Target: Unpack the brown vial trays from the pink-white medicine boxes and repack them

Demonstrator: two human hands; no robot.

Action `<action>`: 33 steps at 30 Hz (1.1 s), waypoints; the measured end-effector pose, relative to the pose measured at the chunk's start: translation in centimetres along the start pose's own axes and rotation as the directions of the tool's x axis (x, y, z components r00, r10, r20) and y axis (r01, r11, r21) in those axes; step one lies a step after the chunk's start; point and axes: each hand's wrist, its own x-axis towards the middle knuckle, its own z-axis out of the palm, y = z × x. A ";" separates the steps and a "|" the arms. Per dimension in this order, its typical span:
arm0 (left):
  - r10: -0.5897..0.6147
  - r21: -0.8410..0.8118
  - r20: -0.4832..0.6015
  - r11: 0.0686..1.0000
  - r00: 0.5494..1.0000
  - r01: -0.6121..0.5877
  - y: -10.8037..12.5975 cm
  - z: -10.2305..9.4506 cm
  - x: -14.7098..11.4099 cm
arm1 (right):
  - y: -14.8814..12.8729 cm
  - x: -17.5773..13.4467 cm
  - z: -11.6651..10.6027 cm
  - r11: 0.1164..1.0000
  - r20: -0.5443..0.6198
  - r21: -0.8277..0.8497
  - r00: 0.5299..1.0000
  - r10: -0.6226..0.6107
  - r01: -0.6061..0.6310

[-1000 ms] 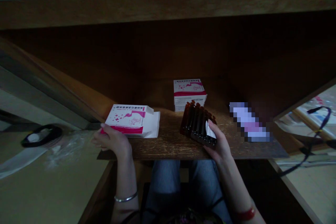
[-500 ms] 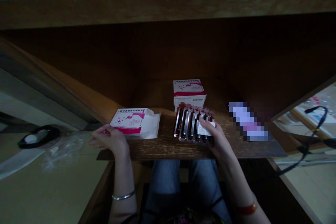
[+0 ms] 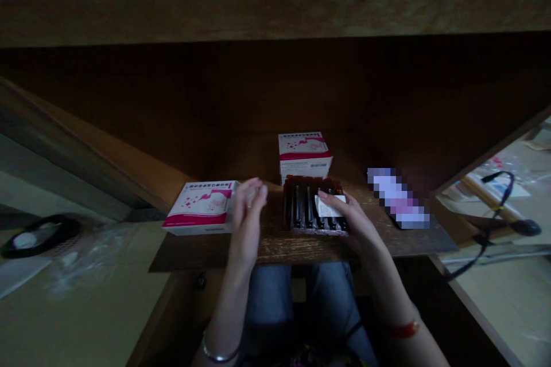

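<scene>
My right hand (image 3: pixel 350 215) grips a clear plastic pack of dark brown vials (image 3: pixel 309 206), thumb on top. Under that thumb a small white folded paper (image 3: pixel 329 206) lies against the vials. My left hand (image 3: pixel 248 206) is upright at the right end of a white and pink medicine box (image 3: pixel 202 206), its fingers stretched out and holding nothing I can see. That hand hides the box's right end, so I cannot tell whether the flap there is open. A second, matching box (image 3: pixel 305 155) stands just behind the vials.
A blurred-out phone-like item (image 3: pixel 400 198) lies to the right on the wooden shelf (image 3: pixel 267 246). Above runs a thick shelf edge (image 3: pixel 275 14). A black cable (image 3: pixel 488 235) hangs at the right. Clear plastic wrapping (image 3: pixel 81 258) lies on the floor at the left.
My left hand has moved right, from the box's left end to its right end. The white flap there no longer shows. The vial pack in my right hand has tilted slightly.
</scene>
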 end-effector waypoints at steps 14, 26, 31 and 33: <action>-0.066 -0.118 0.198 0.989 0.978 0.090 -4.6 4.1 -0.2 | -2.1 1.2 -4.4 0.890 -0.028 -0.318 0.935 -0.353 0.327; -0.018 0.297 0.188 0.954 0.982 -0.039 -4.7 3.4 -0.1 | -2.2 3.6 -11.0 0.568 0.154 -0.691 0.859 -0.488 0.447; -0.047 0.475 0.143 0.880 0.989 -0.027 -4.7 3.2 -0.1 | -2.4 3.4 -11.6 0.577 0.148 -0.677 0.853 -0.500 0.456; -0.057 0.528 0.123 0.849 0.991 -0.017 -4.9 3.2 -0.1 | -2.8 3.3 -11.6 0.575 0.148 -0.679 0.852 -0.503 0.457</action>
